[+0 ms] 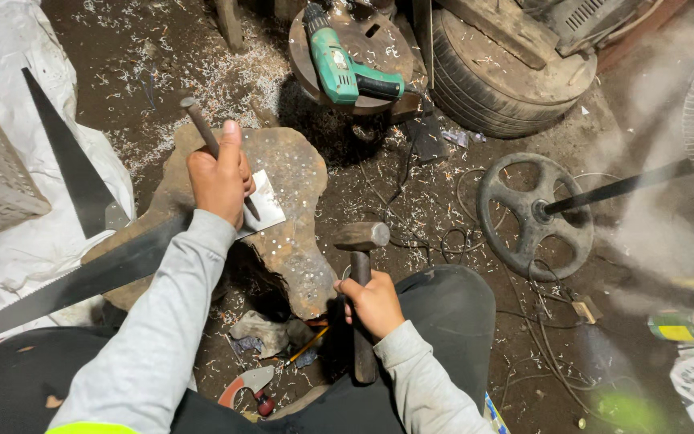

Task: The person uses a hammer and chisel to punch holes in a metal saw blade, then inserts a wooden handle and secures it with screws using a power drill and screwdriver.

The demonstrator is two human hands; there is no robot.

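While gripping a thin rusty metal punch rod (206, 141), left hand (220, 177) with fingers (242, 181) wrapped tight, thumb pointing up along the shaft, grey-sleeved forearm stretched forward. Rod tilted, tip pressed onto a small shiny square of sheet metal (267, 205) lying on a worn, pitted wooden block (295, 233) on the floor. Right hand (373, 304) lower, wrist bent, fingers closed around the handle of a steel-headed hammer (361, 237), head just right of the block. Green cordless drill (345, 68) well beyond.

Punch (202, 128): dull rusty metal. Sheet (265, 201): bright metal. Block (299, 233): rough pitted wood. Hammer (361, 273): matt steel head, wooden handle.
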